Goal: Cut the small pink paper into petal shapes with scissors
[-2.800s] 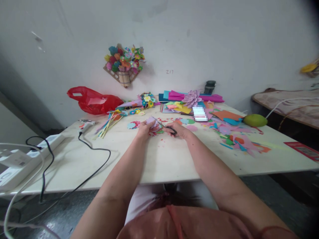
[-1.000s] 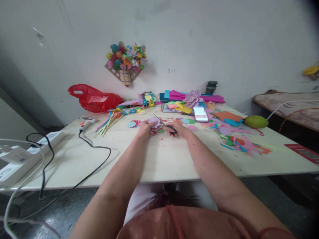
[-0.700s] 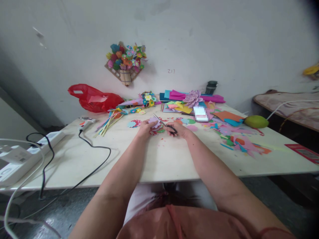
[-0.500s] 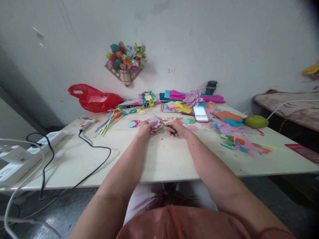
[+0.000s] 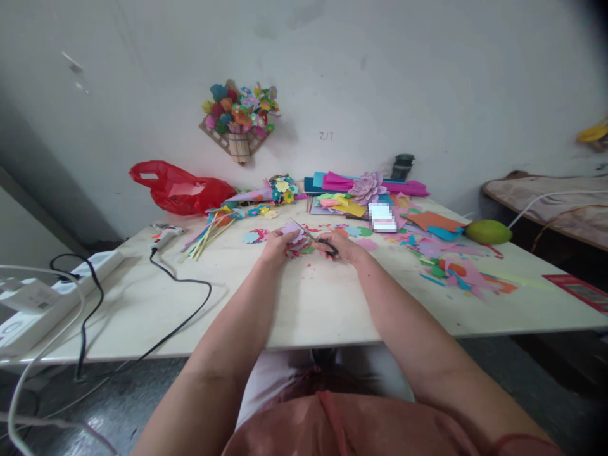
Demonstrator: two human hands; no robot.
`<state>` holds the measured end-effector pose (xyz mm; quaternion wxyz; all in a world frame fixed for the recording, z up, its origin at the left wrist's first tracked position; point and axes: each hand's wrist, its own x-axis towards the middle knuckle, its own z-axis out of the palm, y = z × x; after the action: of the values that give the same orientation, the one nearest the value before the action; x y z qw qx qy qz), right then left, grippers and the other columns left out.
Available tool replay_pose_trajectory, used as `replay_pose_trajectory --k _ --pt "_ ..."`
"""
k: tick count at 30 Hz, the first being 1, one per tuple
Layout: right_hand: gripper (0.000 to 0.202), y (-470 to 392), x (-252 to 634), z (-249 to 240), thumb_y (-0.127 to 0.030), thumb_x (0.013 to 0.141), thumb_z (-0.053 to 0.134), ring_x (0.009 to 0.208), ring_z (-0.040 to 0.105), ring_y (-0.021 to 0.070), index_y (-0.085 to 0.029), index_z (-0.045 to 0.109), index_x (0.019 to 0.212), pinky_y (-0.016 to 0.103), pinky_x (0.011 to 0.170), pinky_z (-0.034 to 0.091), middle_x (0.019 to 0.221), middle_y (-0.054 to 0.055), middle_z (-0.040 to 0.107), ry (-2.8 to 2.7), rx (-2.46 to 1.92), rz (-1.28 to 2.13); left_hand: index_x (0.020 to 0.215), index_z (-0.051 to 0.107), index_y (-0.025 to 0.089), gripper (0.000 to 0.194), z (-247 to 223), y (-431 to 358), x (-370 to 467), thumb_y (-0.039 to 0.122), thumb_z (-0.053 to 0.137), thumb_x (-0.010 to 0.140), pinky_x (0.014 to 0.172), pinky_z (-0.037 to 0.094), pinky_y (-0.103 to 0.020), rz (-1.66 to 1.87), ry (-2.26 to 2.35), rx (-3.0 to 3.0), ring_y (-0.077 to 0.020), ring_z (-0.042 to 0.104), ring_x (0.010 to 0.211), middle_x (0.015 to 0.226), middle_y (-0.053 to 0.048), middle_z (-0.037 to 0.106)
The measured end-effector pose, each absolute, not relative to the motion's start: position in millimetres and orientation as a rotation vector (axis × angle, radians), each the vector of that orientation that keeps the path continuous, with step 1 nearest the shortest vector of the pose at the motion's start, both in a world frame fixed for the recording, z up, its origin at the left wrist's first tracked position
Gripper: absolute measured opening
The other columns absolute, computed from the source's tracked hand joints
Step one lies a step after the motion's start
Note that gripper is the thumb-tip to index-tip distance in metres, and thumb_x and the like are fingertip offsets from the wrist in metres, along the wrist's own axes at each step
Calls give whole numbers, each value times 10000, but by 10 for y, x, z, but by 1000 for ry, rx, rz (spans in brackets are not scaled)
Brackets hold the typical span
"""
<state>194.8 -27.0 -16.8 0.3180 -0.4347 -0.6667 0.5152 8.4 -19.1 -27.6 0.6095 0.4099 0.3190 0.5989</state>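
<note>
Head view: left hand (image 5: 275, 246) pinched lilac paper (image 5: 294, 234); right hand (image 5: 341, 246) grasped scissors (image 5: 312, 239), blades at the paper's edge.

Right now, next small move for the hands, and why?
Probably turn the lilac paper slightly: the left hand grips it, and the right hand holds the scissors with the blades at its edge. Whether the blades are open is too small to tell.
</note>
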Motion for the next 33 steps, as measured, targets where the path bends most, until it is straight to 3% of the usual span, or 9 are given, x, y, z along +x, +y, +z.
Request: replay_pose_trajectory --k 17,25,33 --pt "159 -159 1971 -260 -274 750 683 313 387 56 -148 602 697 157 296 277 410 -51 488 -1677 -1109 1456 776 616 105 261 -256 -185 83 138 805 600 680 570 -296 1373 771 940 -144 659 631 744 -71 692" --pt "287 -177 2007 -264 -375 758 717 349 477 57 -158 549 674 141 286 273 486 -29 568 -1780 -1118 1339 668 590 144 286 -319 -138 30 265 836 590 556 491 -249 1402 757 1121 -65 468 429 513 32 555" --pt "342 -149 2023 -297 -456 793 685 359 512 66 -154 553 704 150 283 284 519 -13 598 -1803 -1070 1325 634 577 148 273 -298 -156 47 275 818 628 436 353 -217 1391 747 1128 -52 407 411 517 30 530"
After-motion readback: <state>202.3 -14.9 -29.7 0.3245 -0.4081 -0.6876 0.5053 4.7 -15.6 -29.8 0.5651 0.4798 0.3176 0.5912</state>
